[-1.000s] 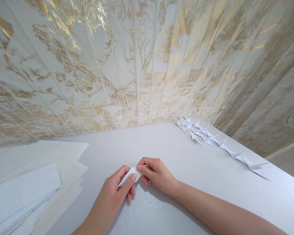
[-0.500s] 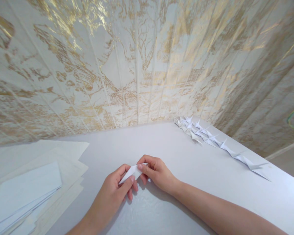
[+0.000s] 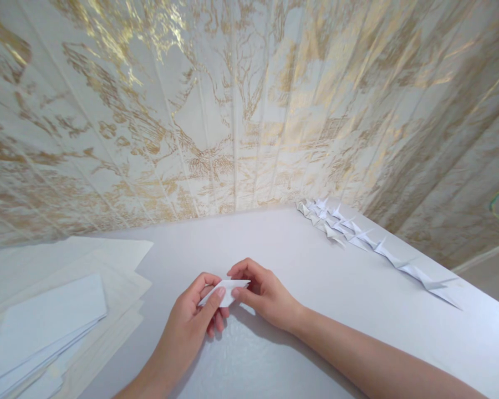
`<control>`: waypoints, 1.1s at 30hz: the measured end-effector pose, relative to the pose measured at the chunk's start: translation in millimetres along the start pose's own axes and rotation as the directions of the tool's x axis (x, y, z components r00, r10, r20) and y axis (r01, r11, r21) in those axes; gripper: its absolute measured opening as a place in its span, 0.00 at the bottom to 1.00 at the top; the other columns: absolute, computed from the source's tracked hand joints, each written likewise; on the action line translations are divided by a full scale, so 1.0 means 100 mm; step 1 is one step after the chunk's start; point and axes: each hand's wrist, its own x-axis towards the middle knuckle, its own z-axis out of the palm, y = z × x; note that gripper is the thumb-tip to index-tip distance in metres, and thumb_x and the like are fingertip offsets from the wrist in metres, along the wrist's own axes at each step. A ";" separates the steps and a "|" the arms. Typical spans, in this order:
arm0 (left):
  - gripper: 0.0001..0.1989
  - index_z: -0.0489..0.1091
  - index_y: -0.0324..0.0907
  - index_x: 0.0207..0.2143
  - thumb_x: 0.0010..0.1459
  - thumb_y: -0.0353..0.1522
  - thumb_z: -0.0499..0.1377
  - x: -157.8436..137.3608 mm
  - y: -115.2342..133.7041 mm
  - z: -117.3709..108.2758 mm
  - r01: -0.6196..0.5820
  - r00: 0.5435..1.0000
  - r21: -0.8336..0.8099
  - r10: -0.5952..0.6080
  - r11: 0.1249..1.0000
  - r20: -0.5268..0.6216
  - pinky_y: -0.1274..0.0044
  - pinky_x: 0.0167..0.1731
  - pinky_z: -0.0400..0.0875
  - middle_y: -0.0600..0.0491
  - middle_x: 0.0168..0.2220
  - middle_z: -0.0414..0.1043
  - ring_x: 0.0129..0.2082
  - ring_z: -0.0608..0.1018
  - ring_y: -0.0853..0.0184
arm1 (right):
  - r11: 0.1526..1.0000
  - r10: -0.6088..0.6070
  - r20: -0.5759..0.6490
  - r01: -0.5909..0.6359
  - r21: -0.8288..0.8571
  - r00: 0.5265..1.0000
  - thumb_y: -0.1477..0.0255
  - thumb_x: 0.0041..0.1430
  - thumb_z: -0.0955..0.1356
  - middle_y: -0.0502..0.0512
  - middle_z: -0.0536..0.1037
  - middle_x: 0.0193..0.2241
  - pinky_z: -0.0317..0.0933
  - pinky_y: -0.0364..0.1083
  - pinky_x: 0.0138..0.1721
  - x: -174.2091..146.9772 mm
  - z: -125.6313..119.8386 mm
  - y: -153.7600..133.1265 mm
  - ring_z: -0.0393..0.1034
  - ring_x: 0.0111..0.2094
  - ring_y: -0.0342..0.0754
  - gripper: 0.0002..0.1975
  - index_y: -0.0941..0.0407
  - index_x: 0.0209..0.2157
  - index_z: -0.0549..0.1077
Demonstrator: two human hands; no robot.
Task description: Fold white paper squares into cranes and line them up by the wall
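A small piece of folded white paper (image 3: 228, 288), shaped like a slanted diamond with pointed ends, is held just above the table in front of me. My left hand (image 3: 197, 310) pinches its left part, thumb on top and fingers curled underneath. At the paper's right part is my right hand (image 3: 266, 291), its thumb tip against the near face. The right index finger arches above the paper's upper edge, apart from it; the other right fingers are partly hidden behind the paper.
Several folded white paper cranes (image 3: 353, 230) line the right side of the white table (image 3: 216, 238). On the left lie large cream sheets (image 3: 125, 263) with smaller white paper sheets (image 3: 54, 321) on top. A gold-patterned wall (image 3: 216, 127) rises behind the table's back edge.
My right index finger has lifted off the paper's top edge, uncovering its right point. My left thumb has shifted slightly left and up, and the paper has turned flatter.
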 end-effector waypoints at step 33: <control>0.23 0.65 0.43 0.43 0.60 0.52 0.54 0.00 -0.02 -0.01 -0.036 0.990 0.046 0.029 0.998 0.141 0.81 0.21 0.60 0.61 0.21 0.67 0.19 0.69 0.72 | 0.896 -0.357 -0.046 0.328 -0.301 0.933 0.72 0.61 0.70 0.53 0.76 0.34 0.60 0.48 0.44 0.01 -0.02 -0.06 0.67 0.39 0.48 0.06 0.54 0.32 0.81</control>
